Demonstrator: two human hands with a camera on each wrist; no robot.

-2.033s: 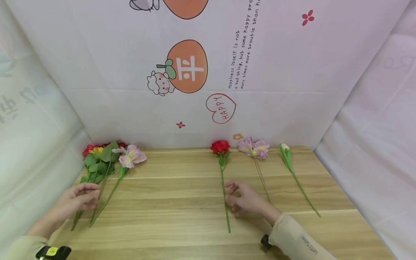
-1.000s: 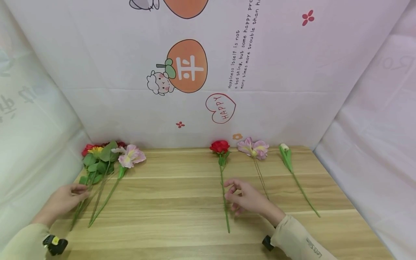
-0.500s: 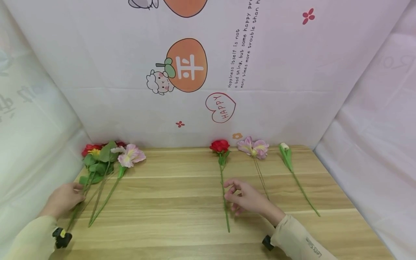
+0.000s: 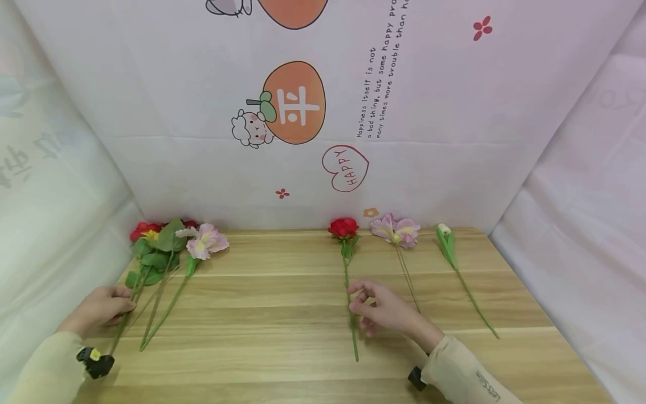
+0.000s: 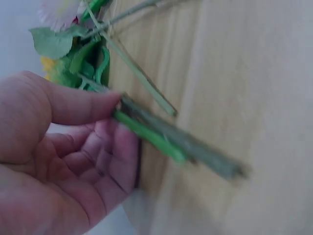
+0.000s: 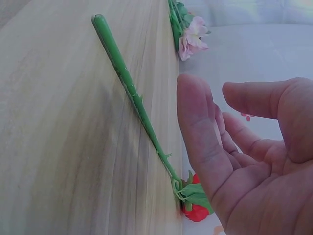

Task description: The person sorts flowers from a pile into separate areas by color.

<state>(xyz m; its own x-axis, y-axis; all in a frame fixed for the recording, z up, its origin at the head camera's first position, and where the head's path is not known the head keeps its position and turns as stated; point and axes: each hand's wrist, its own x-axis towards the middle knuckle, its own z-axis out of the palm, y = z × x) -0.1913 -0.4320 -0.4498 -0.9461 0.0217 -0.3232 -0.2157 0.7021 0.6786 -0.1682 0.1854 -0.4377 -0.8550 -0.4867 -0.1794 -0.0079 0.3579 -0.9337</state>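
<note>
On the left, my left hand (image 4: 100, 306) pinches a few green flower stems (image 5: 195, 144) between thumb and fingers, low down near their cut ends. Those stems lead up to a pile with red blooms (image 4: 138, 230), a yellow bloom (image 4: 150, 235) and green leaves (image 4: 156, 260). A pink iris-like flower (image 4: 204, 242) lies on the right side of this pile, outside my grip. My right hand (image 4: 384, 308) hovers beside the stem of a red rose (image 4: 344, 228), fingers loosely bent and holding nothing. In the right wrist view, the thorny rose stem (image 6: 131, 90) lies on the table, apart from the fingers.
Right of the rose lie another pink flower (image 4: 396, 230) with thin stems and a white tulip (image 4: 446, 238). All rest on a wooden table (image 4: 252, 314). White printed cloth (image 4: 429, 112) rises along the back and both sides.
My left hand has moved left and down from above the pile's stems, and now pinches the leftmost ones. The right hand has stayed nearly still by the rose.
</note>
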